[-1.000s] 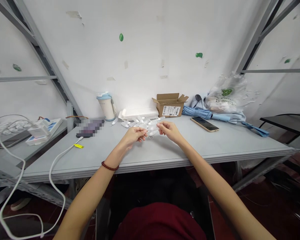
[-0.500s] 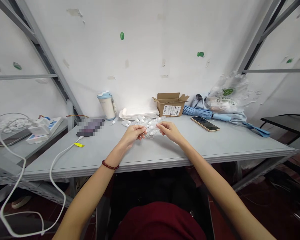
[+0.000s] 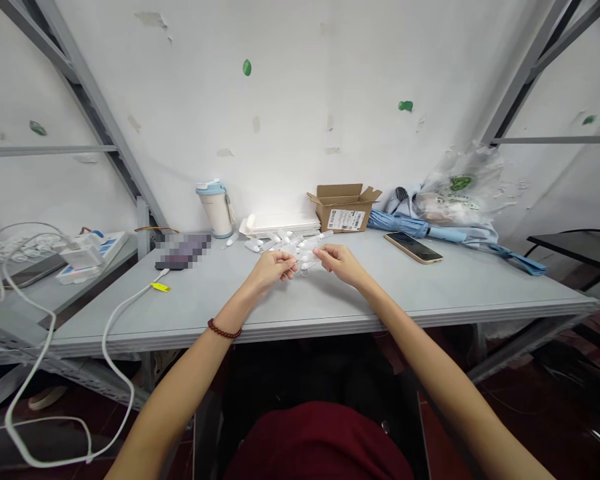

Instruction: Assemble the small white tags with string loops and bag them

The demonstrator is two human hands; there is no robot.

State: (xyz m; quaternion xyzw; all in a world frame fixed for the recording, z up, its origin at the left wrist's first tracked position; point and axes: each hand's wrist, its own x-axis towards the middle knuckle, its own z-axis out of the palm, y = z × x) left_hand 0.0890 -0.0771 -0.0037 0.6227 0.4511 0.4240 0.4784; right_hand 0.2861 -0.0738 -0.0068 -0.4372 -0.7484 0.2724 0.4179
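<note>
My left hand (image 3: pixel 274 271) is closed, thumb and fingertips pinched together just in front of a heap of small clear and white plastic pieces (image 3: pixel 285 241). Facing it, my right hand (image 3: pixel 342 264) is also closed in a pinch. Something thin and pale shows at the fingertips of both hands, but it blends into the heap behind and I cannot make out its kind. Between the hands, a white piece with a thin loop (image 3: pixel 306 266) appears low in the heap.
Behind the heap lie a stack of flat white packets (image 3: pixel 280 225) and an open cardboard box (image 3: pixel 344 212). A tumbler (image 3: pixel 216 210) and a blurred-out phone (image 3: pixel 185 250) with a cable are leftward. To the right are another phone (image 3: pixel 413 247), a blue umbrella (image 3: pixel 405 223) and a plastic bag (image 3: pixel 460 193).
The whole view has shifted slightly. Both hands keep their pinched hold in nearly the same place, with only small finger movement.
</note>
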